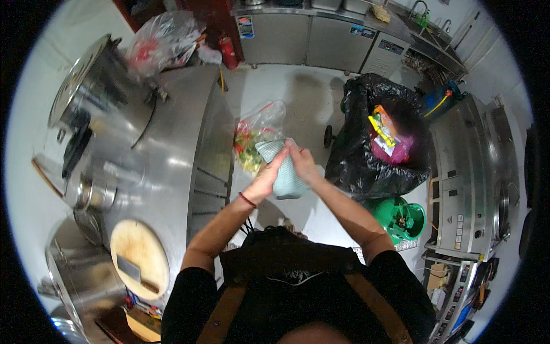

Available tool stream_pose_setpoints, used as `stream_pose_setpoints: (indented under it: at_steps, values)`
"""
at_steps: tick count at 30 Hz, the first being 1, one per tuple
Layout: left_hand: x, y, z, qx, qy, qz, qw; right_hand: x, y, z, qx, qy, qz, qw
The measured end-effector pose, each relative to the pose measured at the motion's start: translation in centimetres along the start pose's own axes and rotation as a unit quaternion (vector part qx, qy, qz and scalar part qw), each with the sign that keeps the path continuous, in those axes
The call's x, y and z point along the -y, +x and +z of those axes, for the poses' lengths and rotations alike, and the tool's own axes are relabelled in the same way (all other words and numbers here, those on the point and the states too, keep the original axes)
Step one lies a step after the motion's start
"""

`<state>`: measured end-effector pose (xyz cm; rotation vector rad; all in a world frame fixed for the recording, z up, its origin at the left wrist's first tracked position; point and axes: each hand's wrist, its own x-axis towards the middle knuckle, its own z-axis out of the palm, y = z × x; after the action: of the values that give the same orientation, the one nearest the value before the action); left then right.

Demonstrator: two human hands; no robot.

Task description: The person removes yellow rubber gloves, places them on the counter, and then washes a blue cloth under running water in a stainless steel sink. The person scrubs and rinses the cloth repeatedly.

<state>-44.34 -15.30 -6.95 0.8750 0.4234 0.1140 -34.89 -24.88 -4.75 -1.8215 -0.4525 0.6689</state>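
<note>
In front of my body I hold a pale green textured cloth (281, 172) between both hands. My left hand (267, 177) grips its left side, with a dark red cord bracelet (247, 200) around the wrist. On the upper right edge of the cloth, my right hand (302, 161) closes its fingers, close to the left thumb. The cloth is bunched at the top and hangs down below the hands. Beyond it, a clear plastic bag (251, 150) with yellow-green vegetable pieces rests on the floor, partly hidden by the cloth and my left hand.
On the left, a steel worktable (172, 129) carries a large stockpot (107, 90) and a round cutting board (144, 245) with a cleaver (129, 267). To the right stand a bin lined with a black bag (359, 159), a green gas cylinder (397, 219) and steel cooking equipment (462, 185).
</note>
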Motion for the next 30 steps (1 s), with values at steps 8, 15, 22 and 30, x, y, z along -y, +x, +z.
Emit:
stream_pose_setpoints:
  at_steps: [8, 15, 22, 30]
  values:
    - [-6.5, 9.4, 1.8, -0.214, 0.293, 0.095, 0.927, -0.8, 10.8, -0.2, -0.088, -0.105, -0.173, 0.975]
    - [-4.6, 18.7, -11.8, -0.283, 0.257, 0.082, 0.920, -1.7, 19.3, -0.5, 0.215, 0.136, 0.027, 0.967]
    - [-14.0, 17.3, -13.7, -0.319, 0.101, 0.109, 0.936, -9.1, 26.3, -6.6, 0.225, 0.067, 0.170, 0.957]
    - [-15.1, 36.4, 0.2, -0.136, -0.039, 0.089, 0.986, 1.6, 35.5, -11.9, 0.238, 0.187, 0.069, 0.951]
